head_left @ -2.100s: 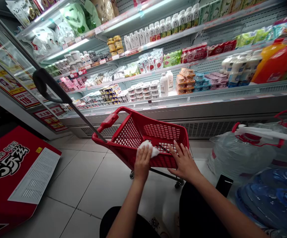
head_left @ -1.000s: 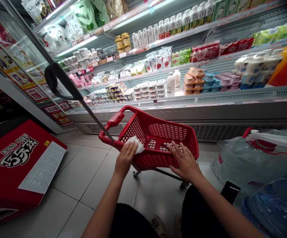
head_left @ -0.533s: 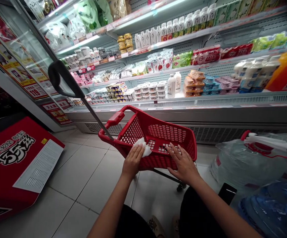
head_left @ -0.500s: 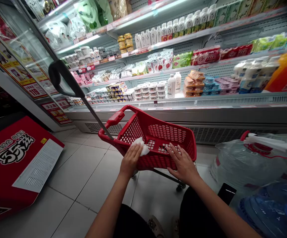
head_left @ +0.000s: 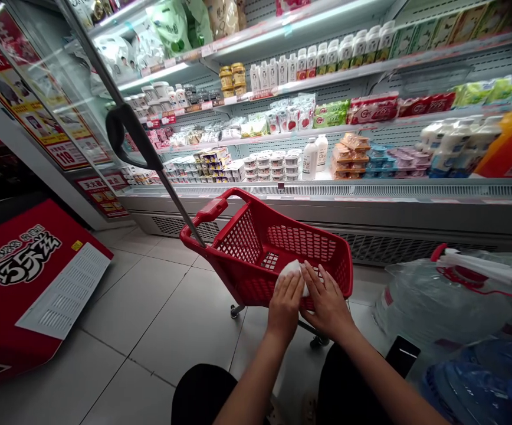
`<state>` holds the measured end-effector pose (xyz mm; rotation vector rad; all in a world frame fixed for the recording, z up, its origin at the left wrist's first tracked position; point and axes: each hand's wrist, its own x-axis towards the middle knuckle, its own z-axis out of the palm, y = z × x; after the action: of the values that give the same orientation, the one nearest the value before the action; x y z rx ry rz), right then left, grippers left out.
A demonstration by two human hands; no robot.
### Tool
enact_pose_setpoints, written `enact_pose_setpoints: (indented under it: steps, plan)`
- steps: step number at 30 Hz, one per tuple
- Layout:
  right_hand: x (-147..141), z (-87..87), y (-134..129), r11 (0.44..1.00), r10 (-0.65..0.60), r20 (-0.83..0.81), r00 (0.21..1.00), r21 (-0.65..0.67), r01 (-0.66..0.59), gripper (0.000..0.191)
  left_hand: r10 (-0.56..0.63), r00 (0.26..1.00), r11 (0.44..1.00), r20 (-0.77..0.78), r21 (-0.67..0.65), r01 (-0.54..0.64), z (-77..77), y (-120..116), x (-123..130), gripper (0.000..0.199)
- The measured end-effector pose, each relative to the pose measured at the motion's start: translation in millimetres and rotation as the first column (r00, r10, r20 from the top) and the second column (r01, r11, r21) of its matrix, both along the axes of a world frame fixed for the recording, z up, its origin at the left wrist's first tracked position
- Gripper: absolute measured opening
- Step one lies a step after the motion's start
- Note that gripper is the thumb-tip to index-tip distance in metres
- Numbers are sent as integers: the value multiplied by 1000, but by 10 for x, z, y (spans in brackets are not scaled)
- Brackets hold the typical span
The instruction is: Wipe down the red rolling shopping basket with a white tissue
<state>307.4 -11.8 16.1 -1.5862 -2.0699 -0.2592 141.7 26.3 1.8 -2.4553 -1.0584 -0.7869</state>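
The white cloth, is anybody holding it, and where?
The left hand holds the white cloth by its near part; the right hand's grip is unclear.

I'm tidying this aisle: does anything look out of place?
Possibly the black phone-like slab by the big plastic jugs: it looks unlike the store's stock. I see no spill.

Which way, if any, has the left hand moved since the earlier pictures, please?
Yes, the left hand moved right along the near side of the cart.
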Motion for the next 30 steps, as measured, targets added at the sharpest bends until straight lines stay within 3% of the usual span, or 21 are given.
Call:
enact_pose_setpoints:
  steps: [3,8,12,15,19,24,27,30]
  plan:
    - [57,9,-12,1000,11,17,1000,-13,-11,98,-109,990,994,-89,10,110,168,90,-287,60]
    - [246,-1,6,1000,4,17,1000,-25,-3,95,57,996,998,-73,29,-55,632,367,-1218,66]
    - [511,-94,-6,999,-35,-16,999,-26,34,93,156,988,985,-4,76,-155,779,514,-1544,66]
    - [570,-145,-45,999,-3,-29,1000,-36,2,90,219,973,974,72,47,-223,692,610,-1454,67]
    - [307,-120,-114,1000,-15,-75,997,-14,14,96,203,971,979,123,-37,-200,435,640,-1087,73]
    - [-118,-122,-230,1000,11,-95,995,-16,-12,104,102,984,984,148,-159,-79,120,278,-554,77]
    - [-150,-110,-248,996,70,-109,992,-55,-77,104,-41,992,975,119,-214,66,73,54,-463,72]
    - [37,-24,-127,978,167,-104,981,-106,-178,102,-151,987,961,61,-223,161,170,54,-625,67]
